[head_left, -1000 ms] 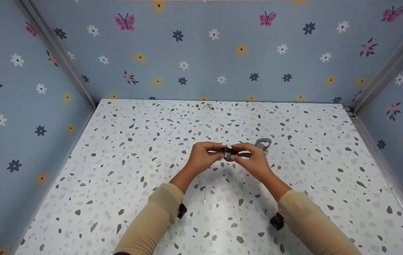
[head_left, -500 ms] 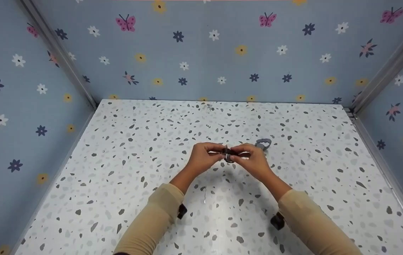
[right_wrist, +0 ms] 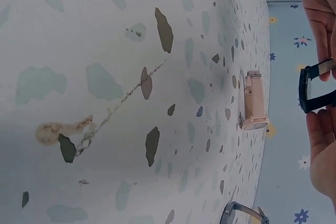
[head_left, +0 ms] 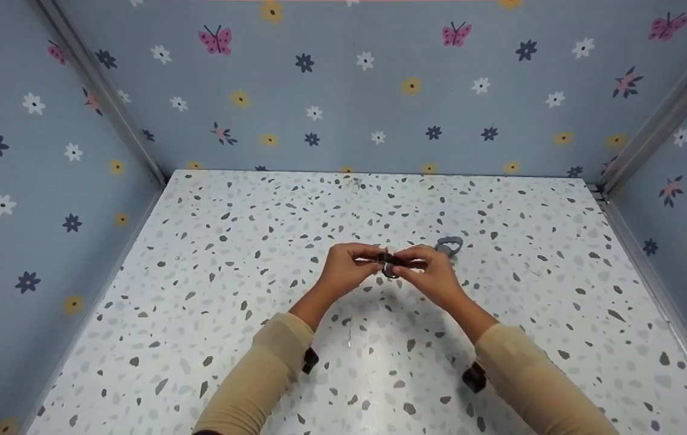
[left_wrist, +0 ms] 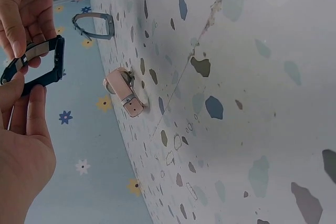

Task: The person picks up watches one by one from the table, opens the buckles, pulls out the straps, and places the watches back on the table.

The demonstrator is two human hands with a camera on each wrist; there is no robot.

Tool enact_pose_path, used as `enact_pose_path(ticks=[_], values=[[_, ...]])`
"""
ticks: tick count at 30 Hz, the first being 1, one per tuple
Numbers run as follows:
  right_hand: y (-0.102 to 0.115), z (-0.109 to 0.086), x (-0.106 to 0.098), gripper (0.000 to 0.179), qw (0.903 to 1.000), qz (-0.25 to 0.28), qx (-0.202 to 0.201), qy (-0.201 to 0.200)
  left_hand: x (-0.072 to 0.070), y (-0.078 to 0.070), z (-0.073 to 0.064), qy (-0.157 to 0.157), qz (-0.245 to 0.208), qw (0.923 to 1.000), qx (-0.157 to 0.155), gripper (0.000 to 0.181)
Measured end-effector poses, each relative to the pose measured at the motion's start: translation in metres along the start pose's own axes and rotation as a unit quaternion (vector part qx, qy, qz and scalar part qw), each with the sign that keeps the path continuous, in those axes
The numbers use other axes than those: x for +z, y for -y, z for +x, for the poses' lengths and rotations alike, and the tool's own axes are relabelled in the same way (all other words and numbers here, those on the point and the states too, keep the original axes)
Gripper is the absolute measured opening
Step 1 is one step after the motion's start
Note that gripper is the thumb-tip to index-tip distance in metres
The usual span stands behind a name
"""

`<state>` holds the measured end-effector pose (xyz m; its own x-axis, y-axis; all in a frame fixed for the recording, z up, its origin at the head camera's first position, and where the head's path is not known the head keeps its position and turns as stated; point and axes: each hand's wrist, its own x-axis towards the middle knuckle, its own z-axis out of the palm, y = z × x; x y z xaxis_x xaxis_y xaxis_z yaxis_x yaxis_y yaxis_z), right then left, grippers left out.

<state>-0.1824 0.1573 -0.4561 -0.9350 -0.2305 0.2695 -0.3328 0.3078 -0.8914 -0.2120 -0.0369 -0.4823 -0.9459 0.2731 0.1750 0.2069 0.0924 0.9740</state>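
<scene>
Left wrist: dark watch [left_wrist: 59, 56] in 2 hands [left_wrist: 26, 148] [left_wrist: 29, 3]

We pinch a black wristwatch [left_wrist: 59, 56] between left grip [left_wrist: 26, 145] and right grip [left_wrist: 27, 6]; below them, on the speckled worktop [left_wrist: 252, 124], lie a pink-strapped wristwatch [left_wrist: 119, 86] and, toward our right grip's side, a grey wristwatch [left_wrist: 108, 25].

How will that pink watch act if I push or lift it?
The pink watch may rock when pushed: its strap loops round. The strap probably flexes, since it curves. The dial looks wider than the strap, so that end may be heavier.
</scene>
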Motion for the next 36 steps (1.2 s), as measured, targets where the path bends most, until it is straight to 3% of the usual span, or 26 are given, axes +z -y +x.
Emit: enact_pose_path(ticks=[3, 10, 14, 35, 36], values=[[0.000, -0.001, 0.000, 0.022, 1.0000, -0.002, 0.000, 0.000, 0.000, -0.003, 0.000, 0.002, -0.001, 1.0000, -0.001, 0.022], [-0.001, -0.001, -0.001, 0.022, 1.0000, -0.001, -0.007, 0.003, -0.001, -0.031, -0.010, 0.004, 0.000, 1.0000, 0.000, 0.021], [-0.001, -0.001, -0.002, 0.021, 1.0000, 0.002, -0.006, 0.002, -0.001, -0.035, -0.012, 0.004, -0.001, 1.0000, -0.006, 0.021], [-0.005, -0.004, 0.000, 0.020, 1.0000, -0.004, 0.000, -0.005, -0.001, -0.031, -0.012, 0.006, -0.020, 0.9998, 0.005, 0.022], [-0.005, -0.005, 0.000, 0.020, 1.0000, -0.005, 0.000, -0.006, -0.001, -0.026, -0.011, 0.005, -0.022, 0.9997, 0.005, 0.022]])
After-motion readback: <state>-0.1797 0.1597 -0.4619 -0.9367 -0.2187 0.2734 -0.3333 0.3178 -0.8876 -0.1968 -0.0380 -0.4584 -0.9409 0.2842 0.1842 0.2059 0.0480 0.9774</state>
